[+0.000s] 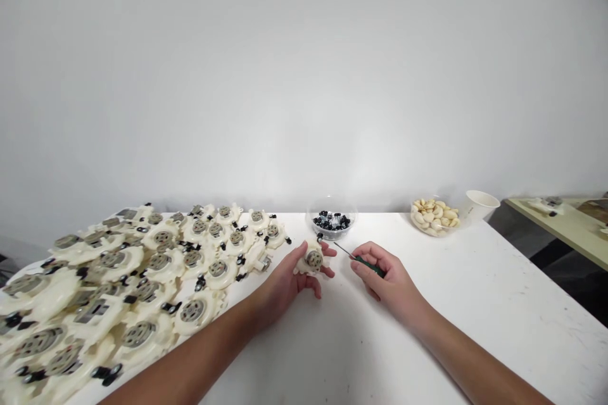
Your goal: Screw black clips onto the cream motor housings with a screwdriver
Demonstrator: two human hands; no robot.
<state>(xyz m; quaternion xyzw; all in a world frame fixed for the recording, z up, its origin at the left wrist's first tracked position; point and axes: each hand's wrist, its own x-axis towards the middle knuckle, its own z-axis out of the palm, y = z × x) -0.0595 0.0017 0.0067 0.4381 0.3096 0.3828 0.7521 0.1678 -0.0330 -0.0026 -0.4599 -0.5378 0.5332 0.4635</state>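
- Cream plastic housing (313, 259): where?
- Left hand (285, 281), cupped tight around it, above the white table (475, 304).
- Right hand (392, 275)?
- Closed on a green screwdriver (368, 264), tip close. Risk: a slip, a poked finger, a drop onto the housing pile (159, 266).
- Anything near?
- Bowl of black bits (331, 223), just ahead.

Bare left hand (285, 281) and bare right hand (387, 275), on bare forearms (199, 348)

The left hand (285, 281) hides the underside of the cream part (313, 259), and the right hand (387, 275) covers much of the screwdriver's handle (369, 266). The other parts (111, 285) run off the left edge. The black and silver pieces (331, 221) in the bowl (308, 220) and the things on the far table (574, 231) are too small to tell.
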